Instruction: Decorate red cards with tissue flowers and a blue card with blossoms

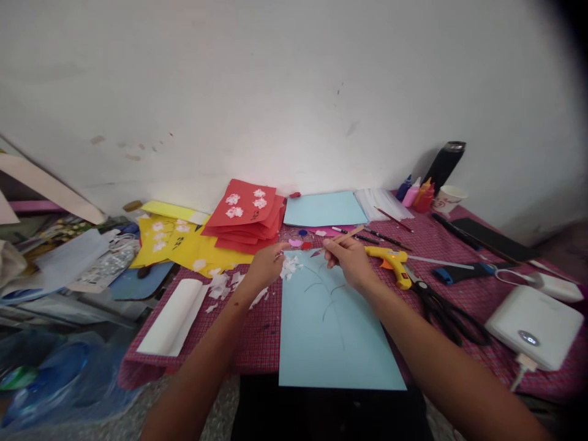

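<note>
In my right hand (345, 256) is a slim paintbrush (351, 234) with a light wooden handle, its tip pointing left, near the top of a light blue paper sheet (340, 361). Thin dark curved lines run down this sheet. At its upper left corner lies a tuft of crumpled white paper (290, 267). My left hand (267, 263) is beside that tuft, index finger stretched toward the paint; its other fingers are partly hidden, and I see nothing held. Small blobs of pink paint (295, 243), red paint (306, 245) and blue paint (302, 233) sit just beyond the sheet.
Red sheets (245, 211) and yellow sheets (193, 248) with white paper flowers lie left. Torn white scraps (220, 285) and a folded white paper (172, 318) are nearer. Rightward lie a yellow glue gun (395, 263), black scissors (452, 312), a white box (535, 324) and paint bottles (416, 192).
</note>
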The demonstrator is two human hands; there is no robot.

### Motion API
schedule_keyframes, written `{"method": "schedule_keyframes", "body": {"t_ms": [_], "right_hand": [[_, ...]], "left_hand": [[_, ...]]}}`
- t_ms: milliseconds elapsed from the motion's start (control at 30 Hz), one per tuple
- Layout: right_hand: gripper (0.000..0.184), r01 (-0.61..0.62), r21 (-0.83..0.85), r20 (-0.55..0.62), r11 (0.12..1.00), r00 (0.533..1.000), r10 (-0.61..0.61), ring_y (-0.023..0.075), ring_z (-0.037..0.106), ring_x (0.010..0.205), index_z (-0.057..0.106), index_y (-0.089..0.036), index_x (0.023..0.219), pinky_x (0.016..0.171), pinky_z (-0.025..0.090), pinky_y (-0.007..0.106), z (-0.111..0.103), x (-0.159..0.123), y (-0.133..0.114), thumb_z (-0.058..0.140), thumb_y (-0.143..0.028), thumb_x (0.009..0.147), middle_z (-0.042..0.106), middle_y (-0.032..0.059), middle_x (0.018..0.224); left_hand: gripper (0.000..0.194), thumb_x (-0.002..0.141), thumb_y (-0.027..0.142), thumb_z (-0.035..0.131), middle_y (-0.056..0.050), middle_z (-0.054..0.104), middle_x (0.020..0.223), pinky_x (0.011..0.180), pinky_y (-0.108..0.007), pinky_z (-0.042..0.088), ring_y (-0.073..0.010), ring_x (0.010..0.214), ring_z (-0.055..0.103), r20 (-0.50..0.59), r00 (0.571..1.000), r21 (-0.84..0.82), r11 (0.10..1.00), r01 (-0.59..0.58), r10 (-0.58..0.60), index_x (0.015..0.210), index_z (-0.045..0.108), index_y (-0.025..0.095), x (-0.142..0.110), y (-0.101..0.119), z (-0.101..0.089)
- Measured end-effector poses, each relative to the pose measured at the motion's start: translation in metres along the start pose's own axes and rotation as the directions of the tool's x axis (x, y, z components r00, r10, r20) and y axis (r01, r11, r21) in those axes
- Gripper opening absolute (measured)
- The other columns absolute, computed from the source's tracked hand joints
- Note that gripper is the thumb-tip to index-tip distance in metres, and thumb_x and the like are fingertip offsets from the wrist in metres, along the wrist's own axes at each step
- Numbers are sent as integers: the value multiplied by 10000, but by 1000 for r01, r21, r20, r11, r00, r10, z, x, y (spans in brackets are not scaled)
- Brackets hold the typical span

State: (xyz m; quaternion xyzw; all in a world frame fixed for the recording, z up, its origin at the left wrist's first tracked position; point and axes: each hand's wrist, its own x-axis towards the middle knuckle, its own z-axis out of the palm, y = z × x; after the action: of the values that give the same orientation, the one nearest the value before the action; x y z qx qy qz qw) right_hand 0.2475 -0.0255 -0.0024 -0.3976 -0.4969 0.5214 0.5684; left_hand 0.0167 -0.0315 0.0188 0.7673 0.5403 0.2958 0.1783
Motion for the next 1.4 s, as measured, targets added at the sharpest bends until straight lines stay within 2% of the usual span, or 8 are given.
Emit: {"method": "schedule_keyframes", "body": {"t_ms": [167,267,367,567,800,1033,1233,1400], "right_hand": [[281,4,-12,8,1000,1000,-4,99,517,453,626,-163,712,427,395,233,1,-1,-1,720,-412,801,608,-5,602],[279,3,-23,11,1000,1000,-3,101,516,457,626,-167,722,430,398,235,2,-1,0,726,-416,795,609,-7,605],[283,-10,-43,27,999,1000,11,103,517,466,626,-172,732,436,403,238,2,-1,4,724,-429,797,608,-9,611],[298,-7,-91,29,996,1000,10,106,524,473,615,-178,719,449,406,240,0,0,11,720,-444,801,614,-6,622],[327,-4,-125,29,992,1000,8,113,525,481,622,-176,712,449,412,248,-1,1,14,720,-478,790,618,8,632],[340,-12,-145,30,989,999,17,129,527,496,635,-187,727,465,425,262,-1,0,13,716,-513,778,619,10,622],[304,2,-158,40,987,999,5,124,525,498,643,-195,740,461,412,257,0,0,13,711,-486,792,614,-2,629],[311,-9,-163,45,987,999,17,126,519,491,641,-193,733,463,407,260,1,0,11,714,-491,784,610,-5,616]], "left_hand": [[321,872,266,523,-58,718,1149,937,-347,503,-213,1039,660,-222,965,-55,990,132,-141,1144,680,197,-35,-17,-36],[335,863,358,554,-58,727,1095,853,-324,528,-207,954,676,-243,939,-76,970,232,-244,1125,677,187,-62,-38,-60],[325,858,399,554,-56,735,1029,844,-331,519,-212,930,671,-224,939,-6,964,267,-262,1063,692,188,-84,-58,-73],[293,898,347,477,-79,718,995,846,-361,475,-238,954,639,-102,981,295,937,186,-163,994,708,194,-95,-84,-68],[206,862,261,501,-80,696,891,839,-342,429,-234,909,617,42,991,518,851,90,-130,869,698,204,-82,-86,-63],[256,874,253,472,-93,700,998,877,-352,440,-247,968,617,-22,990,478,869,131,-138,968,704,199,-80,-85,-60],[298,851,204,469,-82,695,1046,916,-356,452,-239,992,612,-38,999,368,929,48,-37,1037,701,182,-82,-72,-55],[296,886,215,450,-85,700,1035,915,-343,436,-228,1000,603,-33,998,395,916,67,-58,1028,708,186,-66,-69,-55]]}}
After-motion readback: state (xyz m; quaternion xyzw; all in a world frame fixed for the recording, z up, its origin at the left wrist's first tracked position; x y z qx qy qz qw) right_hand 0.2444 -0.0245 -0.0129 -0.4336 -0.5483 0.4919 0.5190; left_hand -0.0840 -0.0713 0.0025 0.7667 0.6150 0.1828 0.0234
